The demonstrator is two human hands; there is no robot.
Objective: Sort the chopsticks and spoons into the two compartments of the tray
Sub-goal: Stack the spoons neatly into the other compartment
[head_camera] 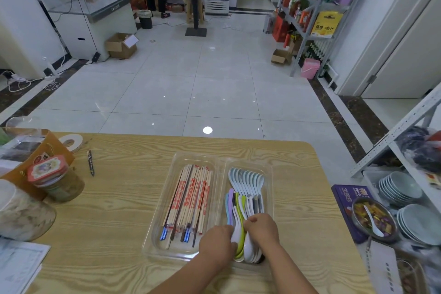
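Both hands are down at the 6 o'clock end of the tray's right compartment, working on the spoons (248, 181). The left hand (216, 243) has its fingers curled in against the bowl of a white spoon and the lime-green one beside it, gripping them from the 9 o'clock side. The right hand (262, 229) is bent over the top of the white spoons, fingers tucked tight round them; the fingertips themselves are mostly hidden under the knuckles. The hands sit close together, with only the spoon bowls showing between them.

The spoons lie in two rows: pale blue ones with bowls towards 12 o'clock, and a mixed lot of lilac, blue, green, white and grey with bowls towards 6 o'clock. The chopsticks (191, 196), in red-printed paper sleeves, fill the left compartment lengthwise. The clear plastic tray (152, 238) sits on the wood-grain table (114, 222), towards its near right part.

At 10 o'clock from the tray lie a pen (90, 162), a roll of tape (71, 142) and a red-lidded jar (55, 179). At 3 o'clock, off the table edge, are a purple box (350, 205), a metal bowl (373, 219) of wrapped sweets and stacked plates (401, 186).

Both forearms come in from 6 o'clock, angling towards each other, backs of the hands up.
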